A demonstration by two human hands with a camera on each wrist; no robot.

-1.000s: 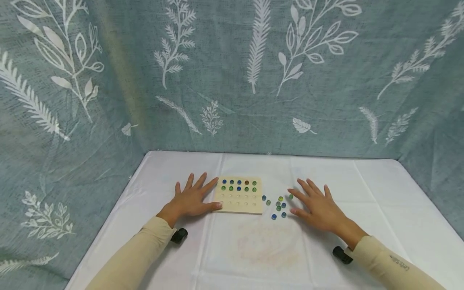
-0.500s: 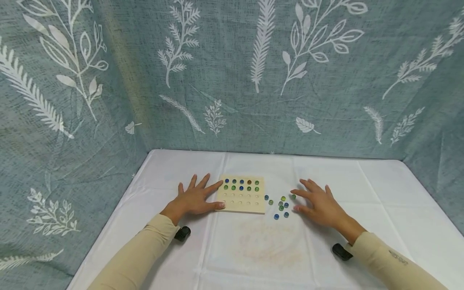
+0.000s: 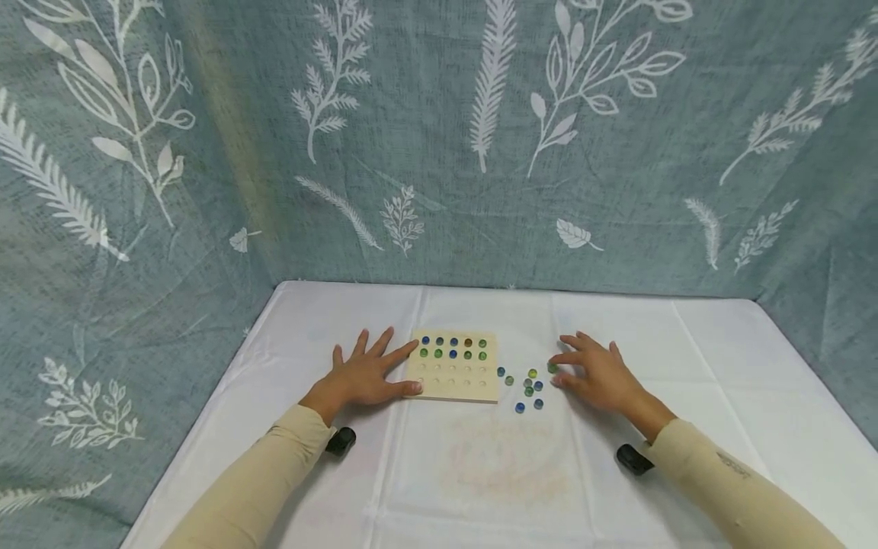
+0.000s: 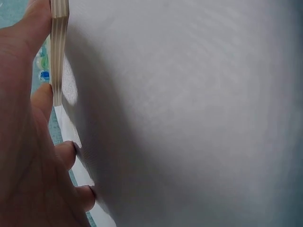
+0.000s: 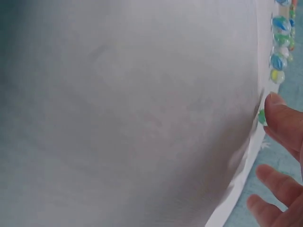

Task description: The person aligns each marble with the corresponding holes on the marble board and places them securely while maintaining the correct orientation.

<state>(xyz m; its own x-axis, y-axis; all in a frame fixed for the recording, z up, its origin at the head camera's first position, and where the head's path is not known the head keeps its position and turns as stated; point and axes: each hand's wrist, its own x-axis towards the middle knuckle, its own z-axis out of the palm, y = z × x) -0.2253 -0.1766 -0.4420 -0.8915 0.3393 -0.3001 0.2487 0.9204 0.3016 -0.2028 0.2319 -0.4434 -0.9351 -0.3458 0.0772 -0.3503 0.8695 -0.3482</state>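
Note:
A square wooden board [image 3: 453, 379] with rows of shallow holes lies on the white cloth; blue, green and one brown marble [image 3: 453, 348] fill its two far rows. My left hand [image 3: 366, 374] lies flat beside it, thumb [image 4: 23, 38] against the board's edge [image 4: 59, 47] and index finger along its left side. Several loose marbles [image 3: 528, 385] lie right of the board. My right hand [image 3: 591, 371] rests beyond them, fingers slightly bent, its thumb tip [image 5: 282, 116] beside a lone green marble [image 5: 262, 117], also seen as the green marble [image 3: 552, 367] in the head view. Neither hand holds anything.
The white-covered table [image 3: 494, 473] is walled by a grey-blue leaf-print cloth [image 3: 439, 152] at the back and both sides. Black wrist-camera mounts [image 3: 339, 441] sit under both forearms. Bare cloth stretches in front of the board toward me.
My right hand has slid forward and left toward the lone green marble, its fingers bending a little. The left hand and the board have stayed put.

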